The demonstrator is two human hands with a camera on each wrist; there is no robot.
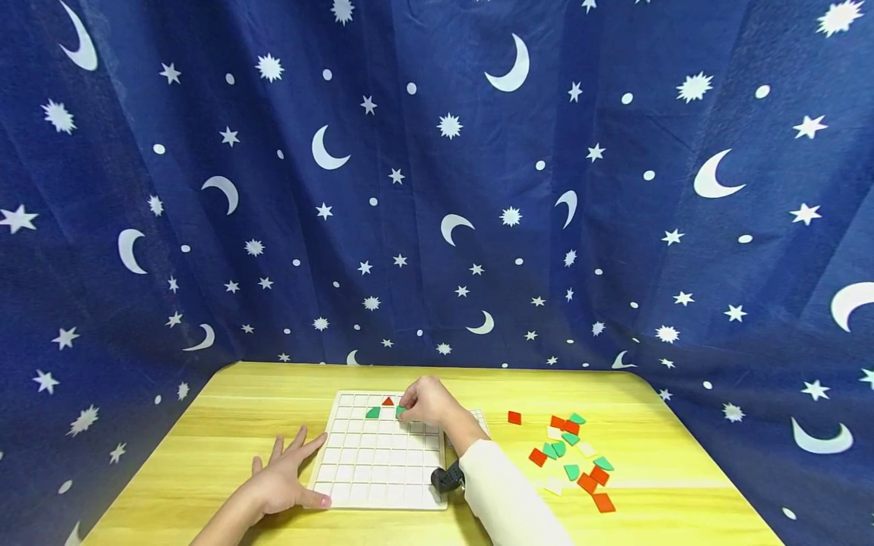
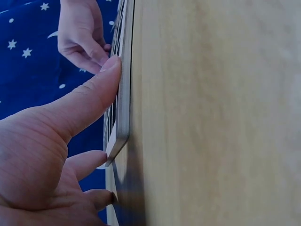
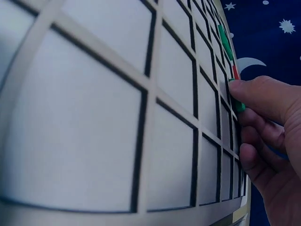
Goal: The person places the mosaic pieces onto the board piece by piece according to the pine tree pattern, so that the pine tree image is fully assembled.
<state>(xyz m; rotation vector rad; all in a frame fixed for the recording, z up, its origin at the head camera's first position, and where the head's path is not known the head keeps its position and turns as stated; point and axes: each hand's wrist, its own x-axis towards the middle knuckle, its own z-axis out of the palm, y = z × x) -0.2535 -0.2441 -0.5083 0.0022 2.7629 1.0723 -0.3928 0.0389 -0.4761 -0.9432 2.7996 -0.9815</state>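
Note:
A white gridded board [image 1: 382, 474] lies on the wooden table. My left hand [image 1: 278, 479] rests at its left side, fingers spread, thumb on the near left corner; in the left wrist view the thumb [image 2: 89, 94] presses along the board's edge. Over the upper part of the grid, my right hand [image 1: 430, 402] pinches a green tile [image 1: 400, 412] between thumb and fingers. The right wrist view shows this green tile [image 3: 239, 104] close against the grid. Left of it, another green tile [image 1: 372, 412] sits in a cell, and a red triangle tile [image 1: 388, 401] is in the top row.
Loose red tiles [image 1: 587, 483], green tiles [image 1: 571, 472] and pale tiles [image 1: 554, 486] are scattered on the table at the right. Part of another gridded piece [image 1: 481, 418] shows beside the right forearm. A blue curtain [image 1: 423, 189] with moons and stars hangs behind the table.

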